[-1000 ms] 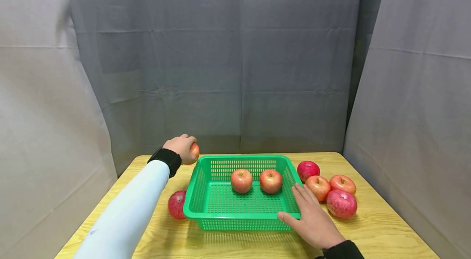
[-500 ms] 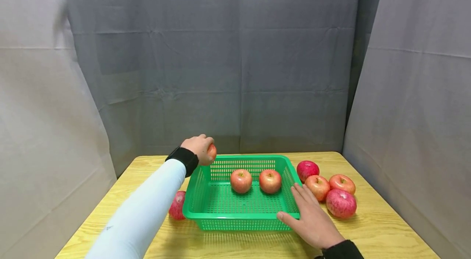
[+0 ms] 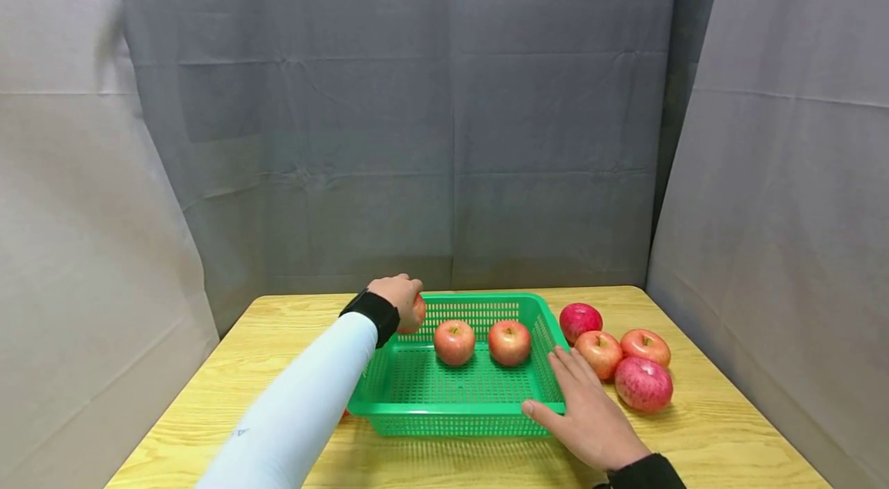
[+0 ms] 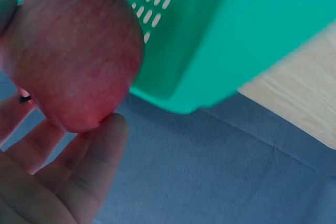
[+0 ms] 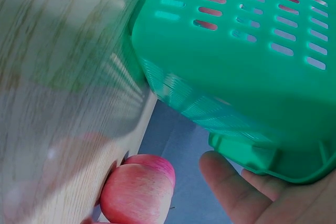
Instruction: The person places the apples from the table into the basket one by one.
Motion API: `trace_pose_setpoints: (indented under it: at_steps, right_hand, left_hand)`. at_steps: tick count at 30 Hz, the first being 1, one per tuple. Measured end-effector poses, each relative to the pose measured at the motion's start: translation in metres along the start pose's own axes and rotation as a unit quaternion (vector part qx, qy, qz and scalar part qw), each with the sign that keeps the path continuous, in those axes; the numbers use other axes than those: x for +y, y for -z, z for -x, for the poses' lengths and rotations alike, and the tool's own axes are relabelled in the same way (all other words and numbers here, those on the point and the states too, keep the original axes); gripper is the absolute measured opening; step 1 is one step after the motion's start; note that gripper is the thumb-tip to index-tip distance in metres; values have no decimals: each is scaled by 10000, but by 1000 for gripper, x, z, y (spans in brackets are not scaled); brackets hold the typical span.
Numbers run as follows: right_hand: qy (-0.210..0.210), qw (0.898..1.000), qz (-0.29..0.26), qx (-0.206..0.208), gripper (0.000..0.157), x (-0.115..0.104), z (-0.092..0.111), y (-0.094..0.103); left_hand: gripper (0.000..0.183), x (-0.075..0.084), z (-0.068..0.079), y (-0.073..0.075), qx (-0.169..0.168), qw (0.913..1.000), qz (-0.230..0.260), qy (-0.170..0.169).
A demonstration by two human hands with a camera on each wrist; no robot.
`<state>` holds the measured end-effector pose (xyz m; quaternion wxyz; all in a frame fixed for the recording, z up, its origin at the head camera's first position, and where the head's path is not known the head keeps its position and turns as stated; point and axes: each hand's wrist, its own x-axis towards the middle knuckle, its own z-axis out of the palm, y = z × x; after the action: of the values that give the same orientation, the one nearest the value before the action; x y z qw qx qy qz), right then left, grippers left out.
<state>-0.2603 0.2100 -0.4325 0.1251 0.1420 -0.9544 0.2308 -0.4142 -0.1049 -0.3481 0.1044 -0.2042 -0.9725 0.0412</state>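
Observation:
My left hand (image 3: 396, 296) grips a red apple (image 4: 79, 51) over the left rear part of a green plastic basket (image 3: 461, 409). In the left wrist view the fingers curl round the apple, its stem toward the palm side. Inside the basket sit two red-yellow apples, a left one (image 3: 454, 342) and a right one (image 3: 509, 343). My right hand (image 3: 590, 412) rests on the basket's right front corner, fingers extended along the rim and thumb spread over the front edge. The right wrist view shows its fingertips (image 5: 218, 169) by the rim.
Right of the basket, two apples (image 3: 599, 355) (image 3: 647, 348) lie close to two mottled pinkish-red round fruits (image 3: 581, 322) (image 3: 643, 384). A sliver of another red fruit (image 3: 346, 413) shows behind my left forearm. The wooden table (image 3: 229, 373) is bordered by grey cloth (image 3: 361, 126).
My left hand has carried the apple rightward from beside the basket to above its left rear part, then lower. The forearm now mostly hides the left fruit. My right hand has stayed put.

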Motion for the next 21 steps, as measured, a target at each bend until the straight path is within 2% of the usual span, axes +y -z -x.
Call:
trace_pose_setpoints:
  at_steps: [4, 16, 21]
  right_hand:
    - [-21, 10000, -7, -30, 99, -1, 0, 0]
    - [19, 10000, 10, 19, 99, -1, 1, -1]
    - [38, 10000, 6, 58, 98, -1, 1, -1]
  left_hand:
    - [37, 5, 0, -6, -66, 10000, 18, 45]
    - [22, 3, -8, -36, -242, 9995, 173, 66]
    - [17, 2, -10, -46, -448, 9985, 159, 265]
